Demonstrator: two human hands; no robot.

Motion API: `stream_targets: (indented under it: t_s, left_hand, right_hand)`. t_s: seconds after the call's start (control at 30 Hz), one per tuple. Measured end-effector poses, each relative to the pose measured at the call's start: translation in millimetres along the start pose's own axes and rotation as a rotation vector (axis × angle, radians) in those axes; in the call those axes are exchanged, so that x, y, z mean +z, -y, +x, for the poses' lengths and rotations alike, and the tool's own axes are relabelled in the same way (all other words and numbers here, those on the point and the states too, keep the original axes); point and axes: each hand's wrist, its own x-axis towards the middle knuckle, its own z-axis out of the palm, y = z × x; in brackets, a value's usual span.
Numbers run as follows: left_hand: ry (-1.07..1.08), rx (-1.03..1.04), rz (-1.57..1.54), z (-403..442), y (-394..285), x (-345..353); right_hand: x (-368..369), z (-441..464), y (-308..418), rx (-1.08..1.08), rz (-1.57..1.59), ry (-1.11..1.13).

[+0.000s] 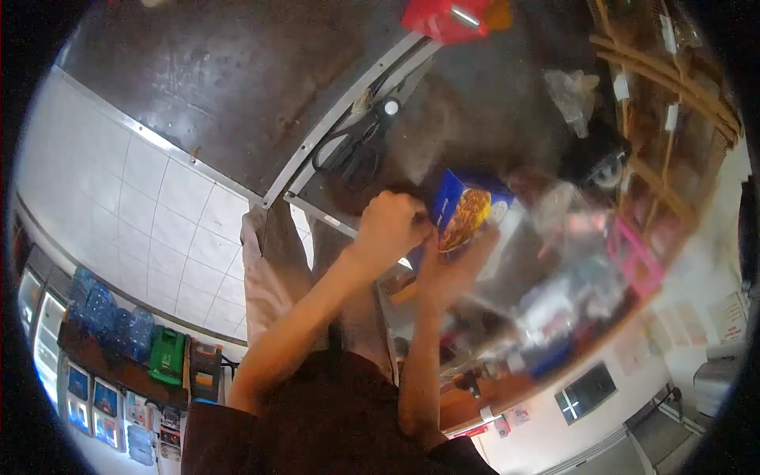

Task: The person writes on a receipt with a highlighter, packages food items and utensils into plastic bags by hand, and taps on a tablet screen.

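A blue box (463, 210) with a picture of food on its front is tilted above the dark tabletop. My right hand (459, 265) grips it from below, with the fingers along its lower right side. Against the box's left edge, my left hand (390, 226) is closed with the fingertips pinched together. Whatever lies between those fingertips is too small and blurred to make out. Black-handled scissors (360, 158) appear to lie on the table beyond my left hand.
A red packet (447, 17) lies at the far edge of view. To the right are a crumpled clear plastic bag (574, 95), blurred plastic-wrapped items (570, 297) and a pink basket (640, 257). A metal-edged table (198, 71) stands at upper left, above white floor tiles (166, 206).
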Motion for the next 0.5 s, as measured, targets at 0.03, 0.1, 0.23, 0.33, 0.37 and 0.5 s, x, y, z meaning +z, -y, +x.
stream_targets:
  t_s: [0.03, 0.1, 0.23, 0.33, 0.37, 0.5]
  left_hand:
    - [0.021, 0.000, -0.002, -1, -1, -2]
    - [0.012, -0.009, 0.013, 0, -2, 0]
    - [-0.022, -0.033, 0.018, 0, -8, -4]
    - [0.026, 0.009, 0.000, 2, -3, -3]
    - [0.023, 0.006, -0.002, 1, -3, -3]
    - [-0.076, 0.040, 0.087, -1, -5, -2]
  right_hand:
    - [-6, 1, 2, -0.004, -0.006, 0.007]
    - [-18, 3, 8, 0.008, -0.018, 0.181]
    - [-23, 2, 2, -0.098, -0.031, 0.250]
    - [-17, -3, 3, -0.136, -0.042, 0.229]
    - [-16, -6, 2, -0.139, -0.038, 0.215]
    - [-8, -10, -3, -0.130, -0.080, 0.189]
